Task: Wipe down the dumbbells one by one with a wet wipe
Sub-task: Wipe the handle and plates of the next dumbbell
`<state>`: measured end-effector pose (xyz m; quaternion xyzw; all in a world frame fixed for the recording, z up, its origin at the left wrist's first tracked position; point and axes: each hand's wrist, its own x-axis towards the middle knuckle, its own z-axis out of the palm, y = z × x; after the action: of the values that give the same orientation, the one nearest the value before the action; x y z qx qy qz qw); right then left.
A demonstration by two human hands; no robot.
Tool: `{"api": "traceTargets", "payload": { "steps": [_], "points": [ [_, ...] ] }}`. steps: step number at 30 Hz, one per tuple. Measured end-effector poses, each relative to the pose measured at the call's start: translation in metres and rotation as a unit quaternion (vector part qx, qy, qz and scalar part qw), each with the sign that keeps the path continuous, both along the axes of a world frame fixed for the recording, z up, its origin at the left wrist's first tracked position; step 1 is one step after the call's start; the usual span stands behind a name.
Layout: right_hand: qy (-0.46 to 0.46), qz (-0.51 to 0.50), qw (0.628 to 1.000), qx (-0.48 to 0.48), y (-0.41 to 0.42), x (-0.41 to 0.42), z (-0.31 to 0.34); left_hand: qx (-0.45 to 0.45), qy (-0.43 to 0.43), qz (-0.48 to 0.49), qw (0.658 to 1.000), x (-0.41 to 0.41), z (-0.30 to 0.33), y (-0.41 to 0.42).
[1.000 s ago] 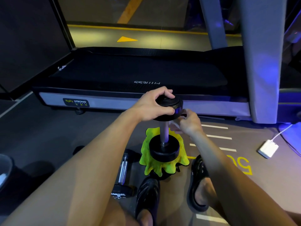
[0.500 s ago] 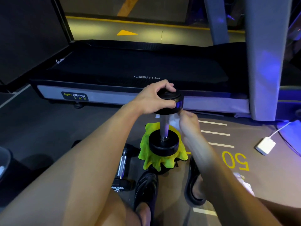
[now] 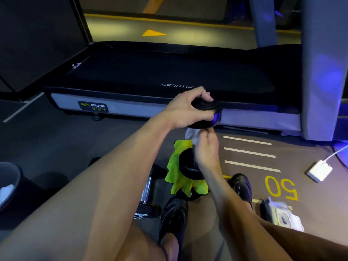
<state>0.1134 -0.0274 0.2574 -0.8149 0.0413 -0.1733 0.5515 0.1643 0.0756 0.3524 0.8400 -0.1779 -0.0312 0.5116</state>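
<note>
A black dumbbell (image 3: 188, 166) stands upright on a yellow-green cloth (image 3: 178, 181) on the floor. My left hand (image 3: 186, 110) grips its top head from above. My right hand (image 3: 206, 147) holds a white wet wipe (image 3: 192, 133) wrapped round the handle just under that head, hiding the bar. A second dumbbell (image 3: 147, 189) with a chrome handle lies on the floor to the left, beside my left foot.
A treadmill (image 3: 169, 76) runs across the floor just behind the dumbbell. A wet wipe pack (image 3: 280, 213) lies at the right by my right foot. A white power adapter (image 3: 319, 170) sits further right. A bin (image 3: 9, 181) stands at the left edge.
My right hand has slid from beside the top head down onto the handle with the wipe. The left hand keeps its grip on the top head. The view has tilted down.
</note>
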Motion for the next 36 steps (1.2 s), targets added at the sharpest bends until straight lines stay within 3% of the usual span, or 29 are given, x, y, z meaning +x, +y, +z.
{"api": "traceTargets", "payload": {
  "steps": [1,3,5,7,11,15,20,22,24,26,28,30,34,36],
  "points": [
    [-0.001,0.0,0.999,-0.054,0.0,0.007,-0.002,-0.001,0.001,0.0,1.0,0.001,-0.001,0.001],
    [0.012,-0.025,0.998,-0.054,-0.003,0.024,-0.009,-0.007,0.003,-0.006,1.0,0.003,-0.002,0.003],
    [0.092,0.003,0.99,0.103,-0.009,0.034,-0.008,-0.016,0.004,-0.01,1.0,0.004,-0.003,0.005],
    [0.137,0.02,0.98,0.142,-0.009,0.036,-0.006,-0.017,0.005,-0.007,1.0,0.006,-0.005,0.006],
    [-0.035,0.047,0.995,0.084,0.012,0.009,-0.008,-0.014,-0.001,0.009,1.0,0.01,-0.006,0.005],
    [-0.016,-0.038,0.999,0.017,0.021,0.027,-0.021,0.004,-0.006,0.016,1.0,0.009,-0.006,-0.001],
    [0.07,0.147,0.967,0.197,-0.01,0.051,0.005,-0.002,0.002,0.016,1.0,0.012,-0.006,0.003],
    [0.119,0.178,0.959,0.186,-0.015,0.055,0.007,0.002,-0.003,0.022,1.0,0.011,-0.006,0.001],
    [0.087,0.126,0.972,0.177,-0.009,0.049,0.001,0.003,-0.006,0.031,1.0,0.012,-0.006,-0.002],
    [0.045,0.022,0.997,0.067,0.004,0.034,-0.014,0.004,-0.003,0.034,0.999,0.013,-0.005,-0.003],
    [0.029,-0.036,0.998,-0.036,0.013,0.019,-0.028,0.005,-0.002,0.036,0.999,0.012,-0.005,-0.003],
    [0.068,-0.001,0.998,-0.003,0.005,0.022,-0.023,0.003,-0.004,0.04,0.999,0.01,-0.006,-0.002],
    [0.2,0.186,0.961,0.051,-0.025,0.042,0.002,0.007,-0.004,0.044,0.999,0.01,-0.009,-0.002],
    [0.211,0.176,0.96,0.06,-0.022,0.041,0.006,0.009,-0.007,0.054,0.998,0.011,-0.008,-0.004]
  ]
}}
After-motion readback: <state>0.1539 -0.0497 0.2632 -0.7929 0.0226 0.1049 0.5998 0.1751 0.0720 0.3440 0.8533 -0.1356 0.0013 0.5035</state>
